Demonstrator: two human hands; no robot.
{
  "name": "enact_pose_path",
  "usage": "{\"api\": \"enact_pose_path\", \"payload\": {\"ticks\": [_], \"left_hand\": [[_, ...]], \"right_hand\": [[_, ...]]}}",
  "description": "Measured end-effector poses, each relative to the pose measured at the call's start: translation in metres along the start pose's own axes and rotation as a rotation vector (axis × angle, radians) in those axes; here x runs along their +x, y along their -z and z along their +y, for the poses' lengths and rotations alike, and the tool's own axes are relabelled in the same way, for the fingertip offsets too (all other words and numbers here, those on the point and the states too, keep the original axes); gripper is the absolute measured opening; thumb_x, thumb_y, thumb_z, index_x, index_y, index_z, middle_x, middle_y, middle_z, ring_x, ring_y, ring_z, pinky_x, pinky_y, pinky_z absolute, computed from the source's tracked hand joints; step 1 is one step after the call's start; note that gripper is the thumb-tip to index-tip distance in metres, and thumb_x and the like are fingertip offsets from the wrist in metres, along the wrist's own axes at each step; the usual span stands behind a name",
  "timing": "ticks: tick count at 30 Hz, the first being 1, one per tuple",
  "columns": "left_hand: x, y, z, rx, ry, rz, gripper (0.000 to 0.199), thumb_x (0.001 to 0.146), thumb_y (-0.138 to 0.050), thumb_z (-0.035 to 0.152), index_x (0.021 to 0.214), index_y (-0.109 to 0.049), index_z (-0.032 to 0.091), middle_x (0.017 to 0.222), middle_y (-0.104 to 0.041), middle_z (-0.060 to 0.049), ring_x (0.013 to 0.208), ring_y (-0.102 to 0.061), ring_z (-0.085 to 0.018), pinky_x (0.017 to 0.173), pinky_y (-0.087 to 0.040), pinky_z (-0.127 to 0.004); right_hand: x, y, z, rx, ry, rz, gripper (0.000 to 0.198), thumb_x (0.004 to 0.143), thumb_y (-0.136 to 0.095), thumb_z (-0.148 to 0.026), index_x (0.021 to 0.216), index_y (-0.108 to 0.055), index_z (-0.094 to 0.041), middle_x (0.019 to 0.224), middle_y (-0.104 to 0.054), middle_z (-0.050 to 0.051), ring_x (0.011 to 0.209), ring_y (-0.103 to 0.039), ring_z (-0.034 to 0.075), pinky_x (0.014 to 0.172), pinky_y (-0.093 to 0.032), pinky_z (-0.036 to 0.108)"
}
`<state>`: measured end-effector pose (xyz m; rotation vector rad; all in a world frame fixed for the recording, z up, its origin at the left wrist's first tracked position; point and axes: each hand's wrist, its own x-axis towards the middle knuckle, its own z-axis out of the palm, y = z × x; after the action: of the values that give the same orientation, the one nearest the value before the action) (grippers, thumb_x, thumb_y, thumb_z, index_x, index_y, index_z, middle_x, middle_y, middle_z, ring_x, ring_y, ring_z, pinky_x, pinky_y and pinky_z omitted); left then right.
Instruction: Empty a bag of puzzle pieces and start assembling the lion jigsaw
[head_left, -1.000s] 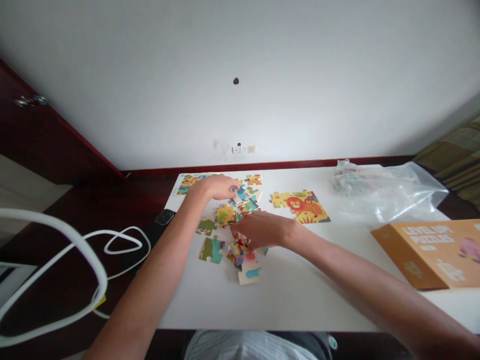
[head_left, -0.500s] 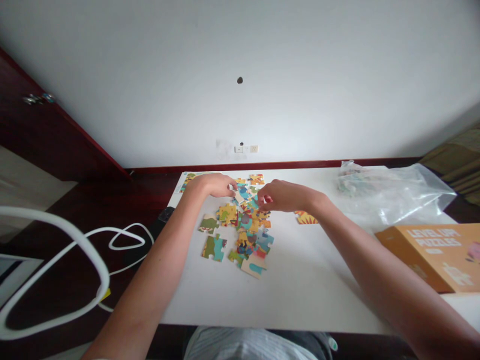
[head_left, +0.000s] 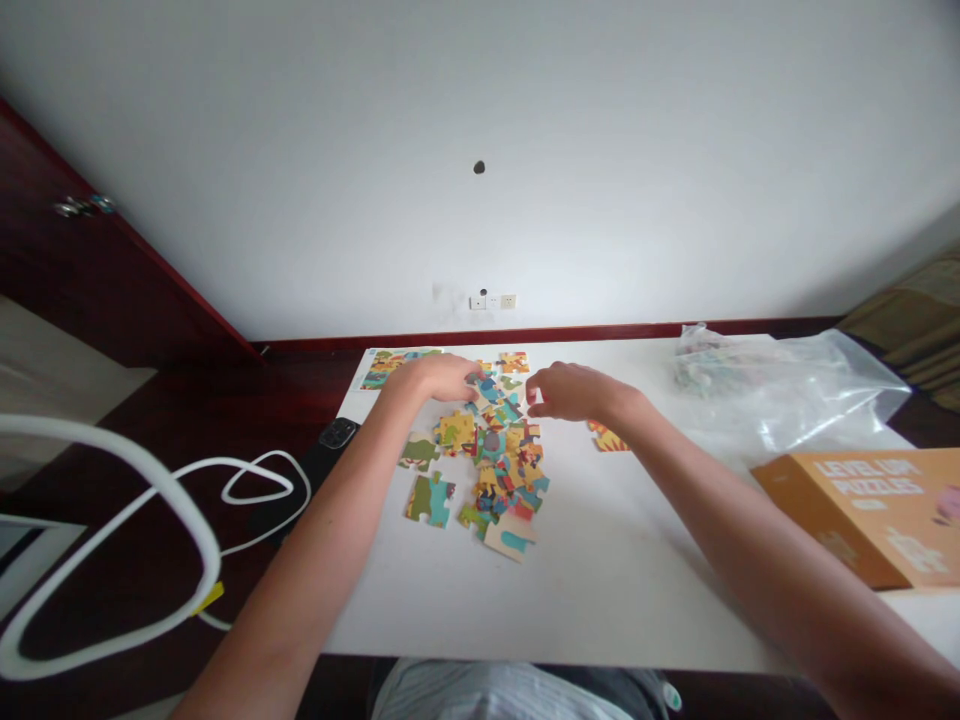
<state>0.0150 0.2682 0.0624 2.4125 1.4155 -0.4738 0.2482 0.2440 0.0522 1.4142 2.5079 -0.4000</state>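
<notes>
A heap of jigsaw puzzle pieces (head_left: 499,465) with coloured animal pictures lies overlapping in the middle of the white table (head_left: 622,590). At the heap's far end, the fingertips of my left hand (head_left: 450,378) are closed on a small bluish puzzle piece (head_left: 473,379), partly hidden by the fingers. My right hand (head_left: 566,390) hovers just right of the heap, its bent fingers apart and nothing visible in them. Left of the heap lie a green piece (head_left: 418,453) and a green and blue joined part (head_left: 429,500). A plain-backed piece (head_left: 511,540) lies at the near end.
A printed picture sheet (head_left: 386,367) is at the far left corner, partly behind my left wrist. Orange-yellow pieces (head_left: 609,437) lie beside my right forearm. To the right are a clear plastic bag (head_left: 795,385) and an orange puzzle box (head_left: 862,510). A white tube (head_left: 206,520) loops at left.
My left hand has shifted slightly right over the far end of the heap, closing on a piece. My right hand has drawn a little right, away from the pieces, its fingers loosened.
</notes>
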Motion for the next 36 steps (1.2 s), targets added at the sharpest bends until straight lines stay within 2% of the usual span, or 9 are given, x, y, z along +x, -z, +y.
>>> {"api": "enact_pose_path", "payload": {"ticks": [4,7,9,12,16,21,28,32,36], "left_hand": [[0.011,-0.011,0.009,-0.029,-0.052,0.091,0.066,0.089,-0.066,0.041,0.151,-0.047,0.033,0.155,-0.052,-0.006,0.134,-0.056,-0.027,0.11,-0.045,-0.034],[0.017,-0.017,0.017,-0.014,-0.092,0.057,0.069,0.083,-0.073,0.043,0.147,-0.052,0.03,0.147,-0.056,-0.008,0.131,-0.058,-0.028,0.107,-0.047,-0.034],[0.019,-0.02,0.022,0.007,-0.101,0.038,0.065,0.079,-0.077,0.042,0.139,-0.059,0.028,0.138,-0.061,-0.009,0.125,-0.061,-0.03,0.103,-0.049,-0.034],[0.02,-0.022,0.027,0.018,-0.093,0.061,0.048,0.079,-0.076,0.038,0.124,-0.067,0.025,0.129,-0.064,-0.01,0.114,-0.065,-0.029,0.094,-0.052,-0.034],[0.018,-0.022,0.029,0.017,-0.105,0.064,0.038,0.078,-0.074,0.037,0.113,-0.066,0.023,0.122,-0.064,-0.01,0.105,-0.067,-0.026,0.087,-0.053,-0.032],[0.014,-0.015,0.014,-0.003,-0.114,0.061,0.04,0.078,-0.073,0.032,0.116,-0.064,0.025,0.123,-0.065,-0.006,0.107,-0.065,-0.023,0.089,-0.05,-0.031],[0.009,-0.007,-0.017,-0.032,-0.099,0.113,0.043,0.078,-0.071,0.035,0.119,-0.063,0.026,0.123,-0.065,-0.004,0.109,-0.064,-0.023,0.087,-0.049,-0.029],[0.006,-0.005,-0.019,-0.055,-0.12,0.112,0.048,0.079,-0.07,0.039,0.125,-0.061,0.027,0.129,-0.064,-0.004,0.113,-0.062,-0.023,0.09,-0.048,-0.029],[0.001,-0.001,-0.023,-0.076,-0.08,0.096,0.056,0.079,-0.071,0.042,0.132,-0.058,0.029,0.134,-0.061,-0.004,0.115,-0.062,-0.023,0.093,-0.048,-0.029]], "right_hand": [[0.01,-0.013,-0.005,0.004,-0.077,0.095,0.046,0.088,-0.07,-0.054,0.121,-0.072,-0.022,0.109,-0.076,0.013,0.109,-0.069,0.033,0.087,-0.052,0.039],[0.017,-0.023,-0.016,0.034,-0.082,0.112,0.052,0.086,-0.072,-0.06,0.12,-0.072,-0.021,0.111,-0.076,0.012,0.107,-0.071,0.032,0.087,-0.053,0.039],[0.019,-0.027,-0.022,0.021,-0.082,0.127,0.047,0.087,-0.072,-0.056,0.118,-0.073,-0.02,0.109,-0.077,0.013,0.106,-0.072,0.032,0.086,-0.054,0.039],[0.019,-0.027,-0.026,0.013,-0.073,0.13,0.032,0.09,-0.071,-0.043,0.112,-0.075,-0.021,0.107,-0.078,0.012,0.104,-0.073,0.031,0.084,-0.055,0.037],[0.016,-0.023,-0.026,0.049,-0.085,0.07,0.027,0.09,-0.069,-0.039,0.107,-0.077,-0.02,0.105,-0.079,0.012,0.102,-0.074,0.03,0.081,-0.056,0.035],[0.013,-0.02,-0.026,0.004,-0.174,0.08,0.038,0.087,-0.072,-0.038,0.118,-0.073,-0.017,0.115,-0.076,0.016,0.104,-0.073,0.032,0.082,-0.057,0.037],[0.014,-0.02,-0.023,0.001,-0.166,0.038,0.036,0.087,-0.07,-0.036,0.116,-0.073,-0.015,0.114,-0.076,0.018,0.104,-0.073,0.033,0.081,-0.056,0.038],[0.017,-0.018,-0.013,0.046,-0.147,0.028,0.04,0.083,-0.075,-0.043,0.113,-0.073,-0.017,0.112,-0.075,0.016,0.105,-0.071,0.032,0.078,-0.053,0.036],[0.015,-0.01,0.0,0.166,-0.025,-0.017,0.032,0.082,-0.076,-0.047,0.104,-0.074,-0.023,0.104,-0.077,0.009,0.098,-0.071,0.027,0.074,-0.051,0.031]]}}
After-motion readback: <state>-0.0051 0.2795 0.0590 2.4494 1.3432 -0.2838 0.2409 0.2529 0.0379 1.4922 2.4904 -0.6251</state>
